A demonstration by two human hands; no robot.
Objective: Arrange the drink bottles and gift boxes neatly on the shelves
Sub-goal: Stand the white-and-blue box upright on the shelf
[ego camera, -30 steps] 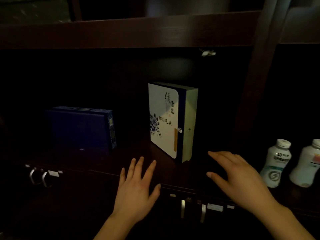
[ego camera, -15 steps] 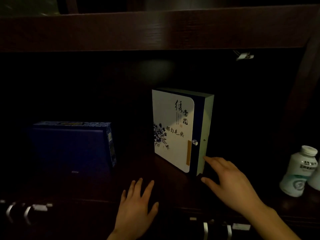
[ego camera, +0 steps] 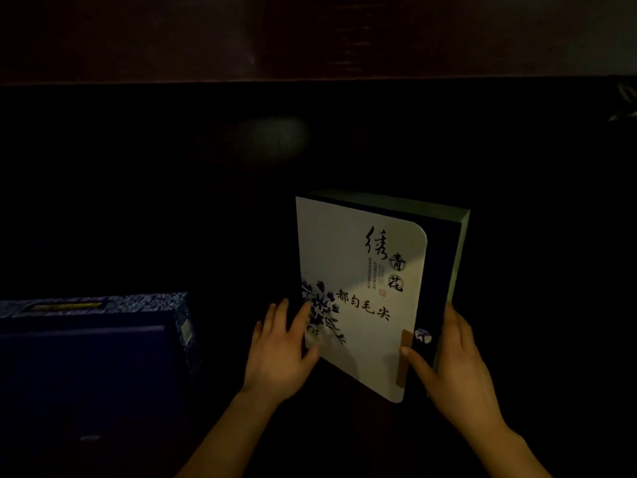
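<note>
The gift box is smooth cardboard, the shelf wood.

Just one view, worn on the head. Looks forward and a little down into a dark shelf. Sits very close: white gift box big in the middle, left hand and right hand low down, blue gift box cut off at lower left of the frame.

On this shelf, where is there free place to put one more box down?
Free: the dark shelf strip between the blue box and the white gift box, though the left hand occupies its right end. Right of that box, beyond the right hand, looks bare but too dark to confirm.
</note>
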